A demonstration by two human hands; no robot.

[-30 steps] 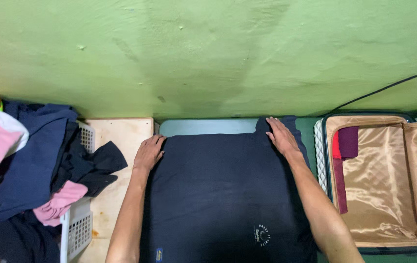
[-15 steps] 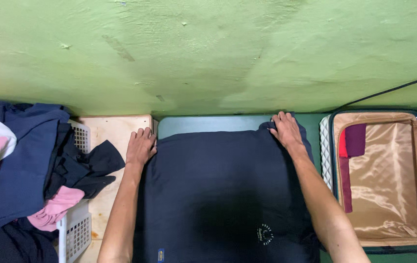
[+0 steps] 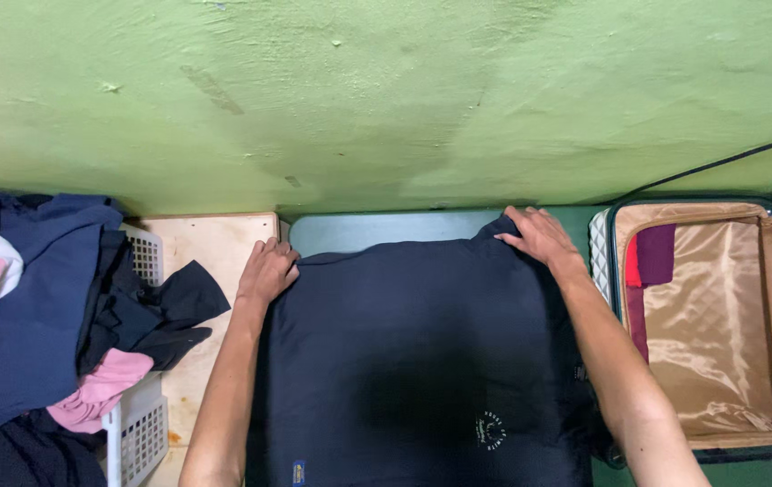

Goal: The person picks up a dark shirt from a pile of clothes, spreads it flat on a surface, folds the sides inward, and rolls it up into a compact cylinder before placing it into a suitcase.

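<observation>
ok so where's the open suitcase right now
In the head view the open suitcase lies at the far right, beside the dark navy shirt and just past the right hand.

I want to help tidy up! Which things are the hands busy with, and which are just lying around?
In use:
- left hand, gripping the shirt's far left corner
- right hand, gripping its far right corner
- dark shirt, spread flat

Lying about:
- white basket heaped with clothes
- open suitcase, a red cloth inside
- black cable on the green wall
</observation>
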